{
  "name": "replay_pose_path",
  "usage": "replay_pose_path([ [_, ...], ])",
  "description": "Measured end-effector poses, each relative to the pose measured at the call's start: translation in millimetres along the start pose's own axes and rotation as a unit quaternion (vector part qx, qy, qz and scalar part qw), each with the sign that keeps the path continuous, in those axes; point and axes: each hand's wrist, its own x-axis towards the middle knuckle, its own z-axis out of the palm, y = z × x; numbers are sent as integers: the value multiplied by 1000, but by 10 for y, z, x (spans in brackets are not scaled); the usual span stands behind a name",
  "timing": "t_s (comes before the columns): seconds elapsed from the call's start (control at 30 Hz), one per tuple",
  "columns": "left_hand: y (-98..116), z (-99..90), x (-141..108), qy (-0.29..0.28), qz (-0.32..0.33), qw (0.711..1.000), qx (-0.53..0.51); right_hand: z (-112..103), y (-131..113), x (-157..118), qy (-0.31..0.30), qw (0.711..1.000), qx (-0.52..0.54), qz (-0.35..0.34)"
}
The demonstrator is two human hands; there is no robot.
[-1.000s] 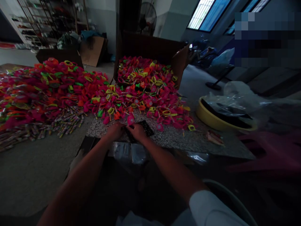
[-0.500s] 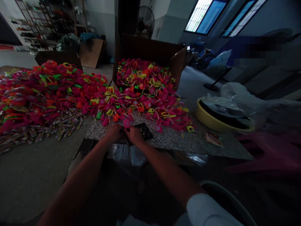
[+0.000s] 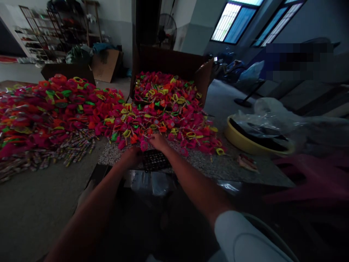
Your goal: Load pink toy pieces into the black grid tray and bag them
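Observation:
A black sheet (image 3: 155,161) with rows of small pale squares lies on the speckled stone tabletop (image 3: 201,162). My left hand (image 3: 133,157) is closed at the sheet's left edge, its fingertips dark and partly hidden. Just beyond those fingers sits a pink toy watch (image 3: 144,146). My right hand (image 3: 159,142) reaches over the sheet to the front of a heap of toy watches (image 3: 163,120) in pink, orange, yellow and green. Its fingers are drawn together; what is between them, if anything, is too small to make out.
An open cardboard box (image 3: 174,58) spills toy watches onto the table. Another large heap (image 3: 54,105) lies left, with printed sticks (image 3: 73,149) before it. At the right are a yellow basin (image 3: 240,140) with clear plastic and a pink stool (image 3: 313,171). Clear bags (image 3: 160,183) hang at the front edge.
My right hand has moved away from my left, forward to the heap's front edge. The black sheet now lies nearer and further left, more of it showing. The camera view has tilted slightly.

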Motion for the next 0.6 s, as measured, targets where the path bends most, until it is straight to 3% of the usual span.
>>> replay_pose_path([
  [0.07, 23, 10, -6, 0, -7, 1000, 16, -12, -92, 192, 39, 996, -74, -26],
  [0.27, 30, 16, -14, 8, -22, 999, 42, 98, -274, 443, -10, 984, -180, -12],
  [0.5, -48, -24, 53, 7, -3, 1000, 26, 12, 53, 204, 27, 993, -117, 23],
  [0.6, -61, -13, 62, 12, -1, 1000, 9, 32, 172, -2, 17, 999, 14, 28],
])
